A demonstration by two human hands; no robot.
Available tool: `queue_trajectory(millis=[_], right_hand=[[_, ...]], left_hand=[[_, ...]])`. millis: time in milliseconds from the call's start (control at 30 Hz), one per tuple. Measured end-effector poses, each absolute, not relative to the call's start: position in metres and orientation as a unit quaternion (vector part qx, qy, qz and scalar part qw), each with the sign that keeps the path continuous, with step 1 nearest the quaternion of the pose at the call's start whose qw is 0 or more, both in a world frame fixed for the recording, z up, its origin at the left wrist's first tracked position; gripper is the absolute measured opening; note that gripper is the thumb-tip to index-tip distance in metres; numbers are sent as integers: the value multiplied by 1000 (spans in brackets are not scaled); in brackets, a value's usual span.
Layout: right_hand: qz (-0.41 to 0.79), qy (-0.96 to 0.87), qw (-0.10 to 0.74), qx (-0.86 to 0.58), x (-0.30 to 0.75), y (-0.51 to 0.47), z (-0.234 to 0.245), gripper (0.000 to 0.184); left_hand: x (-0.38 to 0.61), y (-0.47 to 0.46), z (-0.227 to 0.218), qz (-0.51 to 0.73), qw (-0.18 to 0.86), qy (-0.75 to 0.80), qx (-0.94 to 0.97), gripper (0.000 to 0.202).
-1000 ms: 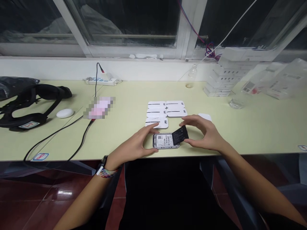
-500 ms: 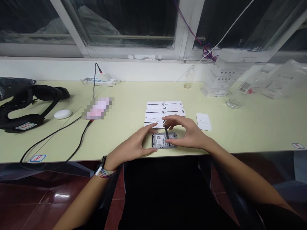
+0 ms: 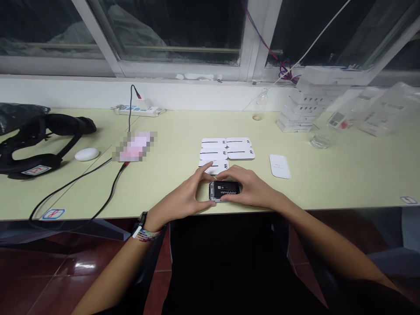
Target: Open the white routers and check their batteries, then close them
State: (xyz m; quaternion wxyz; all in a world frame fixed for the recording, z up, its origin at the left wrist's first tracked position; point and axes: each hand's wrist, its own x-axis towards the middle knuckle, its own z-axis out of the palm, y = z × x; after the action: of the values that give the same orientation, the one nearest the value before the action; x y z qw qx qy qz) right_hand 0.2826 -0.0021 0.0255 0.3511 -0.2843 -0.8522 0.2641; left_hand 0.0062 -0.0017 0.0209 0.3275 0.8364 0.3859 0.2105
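A black battery (image 3: 226, 189) marked 3000mAh lies flat over a small grey electronic device (image 3: 211, 195) at the table's front edge. The device's left end shows beside the battery; its label is now covered. My right hand (image 3: 254, 188) holds the battery between thumb and fingers, at its near and far long edges. Around the device's left end curves my left hand (image 3: 183, 195), thumb at the near edge and fingers at the far edge, steadying it. Just beyond the hands lie several white rounded panels (image 3: 241, 152), each with a black line and a W-like mark.
A white cover (image 3: 280, 166) lies to the right. Stacked white boxes (image 3: 297, 113), a glass (image 3: 320, 140) and plastic bags stand at the back right. On the left are a black headset (image 3: 49, 144), a white oval object (image 3: 87, 154), a cabled phone-like item and a power strip (image 3: 138, 111).
The battery, previously tilted on edge above the device, now lies flat over it. My right hand has lowered with it. The left hand keeps nearly the same place.
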Motion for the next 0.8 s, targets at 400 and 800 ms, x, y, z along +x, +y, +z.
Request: queue_trajectory(millis=[400,800], right_hand=[[95,-864,325,-372,341,-19,15,18],[69,-590,130,-794,402,16,29,93]], left_hand=[[6,-1,21,207,317,395,837,103],[6,-1,23,199,315,399,838,95]])
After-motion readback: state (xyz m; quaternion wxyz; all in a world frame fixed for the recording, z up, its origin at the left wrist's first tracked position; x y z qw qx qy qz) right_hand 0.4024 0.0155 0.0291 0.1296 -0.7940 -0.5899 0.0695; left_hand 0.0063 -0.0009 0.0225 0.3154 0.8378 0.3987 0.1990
